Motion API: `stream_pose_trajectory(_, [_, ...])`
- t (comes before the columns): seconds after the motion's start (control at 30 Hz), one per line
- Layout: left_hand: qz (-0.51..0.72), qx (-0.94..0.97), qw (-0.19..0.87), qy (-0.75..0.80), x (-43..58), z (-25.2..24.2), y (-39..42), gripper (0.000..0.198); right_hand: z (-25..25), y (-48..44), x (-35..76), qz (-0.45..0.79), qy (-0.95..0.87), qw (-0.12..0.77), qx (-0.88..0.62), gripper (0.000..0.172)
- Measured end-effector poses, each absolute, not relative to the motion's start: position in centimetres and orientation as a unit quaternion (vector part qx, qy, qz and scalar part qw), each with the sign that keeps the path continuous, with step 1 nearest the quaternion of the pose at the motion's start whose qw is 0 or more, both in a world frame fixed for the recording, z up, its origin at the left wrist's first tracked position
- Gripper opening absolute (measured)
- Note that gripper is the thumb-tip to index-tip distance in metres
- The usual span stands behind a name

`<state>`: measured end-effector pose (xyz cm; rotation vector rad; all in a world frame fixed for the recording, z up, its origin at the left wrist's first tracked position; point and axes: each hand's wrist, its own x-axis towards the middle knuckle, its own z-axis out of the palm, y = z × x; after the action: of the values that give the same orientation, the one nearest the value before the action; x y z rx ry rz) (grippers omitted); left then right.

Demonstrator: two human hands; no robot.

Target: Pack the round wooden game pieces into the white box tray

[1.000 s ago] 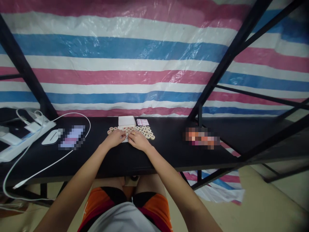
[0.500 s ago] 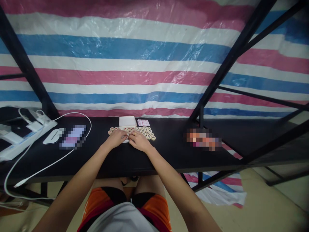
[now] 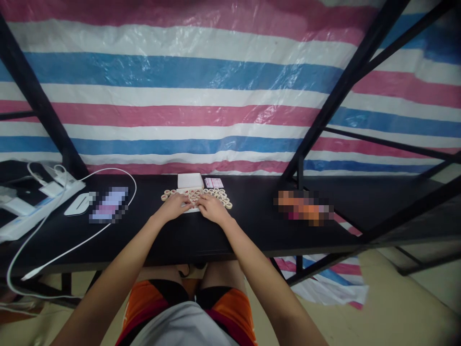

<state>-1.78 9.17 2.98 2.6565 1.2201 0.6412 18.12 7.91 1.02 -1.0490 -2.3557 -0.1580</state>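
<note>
Several round wooden Chinese chess pieces with red characters [image 3: 193, 197] lie in a white box [image 3: 195, 210] at the table's middle. Its white lid [image 3: 189, 181] is raised at the back. My left hand [image 3: 175, 205] lies over the box's left side, fingers stretched toward the pieces. From the right, my right hand [image 3: 213, 207] reaches over the box with its fingers apart and bent, tips at the pieces. Whether a piece is under either hand's fingertips is hidden. Loose pieces [image 3: 228, 204] with dark characters spread beside my right hand, and a few red ones [image 3: 164, 197] beside my left.
A pink-and-white card or packet [image 3: 214, 183] lies behind the pieces. On the left are a blurred phone-like item [image 3: 109, 204], a white device [image 3: 77, 203], a power strip [image 3: 45, 199] and a white cable [image 3: 68, 245]. A pixelated orange item [image 3: 302, 208] lies right.
My hands have moved apart, the right one shifting right and the left fingers drawing back slightly. More of the red-marked pieces in the box now shows between them.
</note>
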Motion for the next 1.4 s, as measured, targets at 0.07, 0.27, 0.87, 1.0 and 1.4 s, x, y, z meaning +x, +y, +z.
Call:
stream_pose_trajectory(0.07, [0.218,0.885,0.078,0.404,-1.8,2.9,9.3,0.034,1.2,7.9,18.2,-0.061,-0.880,0.267,-0.389,0.019])
stream_pose_trajectory(0.27, [0.201,0.895,0.090,0.389,-1.7,2.8,9.8,0.035,1.6,7.4,18.0,-0.057,-0.889,0.247,-0.381,0.022])
stream_pose_trajectory(0.87, [0.248,0.858,0.146,0.426,-1.6,2.1,10.5,0.016,1.6,7.3,17.7,-0.044,-0.888,0.254,-0.381,0.017])
stream_pose_trajectory(1.0, [0.299,0.826,0.210,0.430,-1.7,2.4,10.4,0.014,1.7,7.1,17.7,-0.032,-0.878,0.273,-0.392,0.016])
stream_pose_trajectory(1.4, [0.374,0.706,0.403,0.448,-1.4,4.1,9.1,0.036,1.7,7.0,17.6,-0.028,-0.865,0.311,-0.394,0.019])
